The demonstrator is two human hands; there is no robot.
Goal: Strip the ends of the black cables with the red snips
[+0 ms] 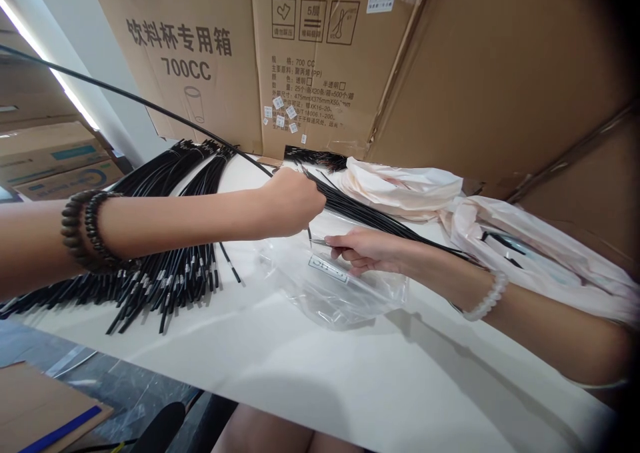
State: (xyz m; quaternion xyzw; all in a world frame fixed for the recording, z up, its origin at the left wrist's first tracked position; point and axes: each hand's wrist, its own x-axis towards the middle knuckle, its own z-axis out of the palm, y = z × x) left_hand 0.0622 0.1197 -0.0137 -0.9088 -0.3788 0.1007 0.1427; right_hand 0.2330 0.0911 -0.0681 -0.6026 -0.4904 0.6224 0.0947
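Observation:
My left hand [295,203] is closed round a long black cable [150,104] that runs off to the upper left; a short end of it hangs below the fist. Just right of that end, my right hand [363,249] pinches thin metal tweezers [323,242], their tips close to the cable end. Beneath both hands lies a clear plastic bag [325,299] with a printed label. Behind them, a bundle of black cables [380,219] stretches to the right. More black cables [165,279] with small pale tags are spread under my left forearm.
Large cardboard boxes [320,53] stand along the back of the white table [240,366], small white stickers on one. Pinkish-white wrapping [405,189] lies at the right. Further boxes [55,149] are stacked at the far left, and a flat cardboard piece [45,406] is below the table edge.

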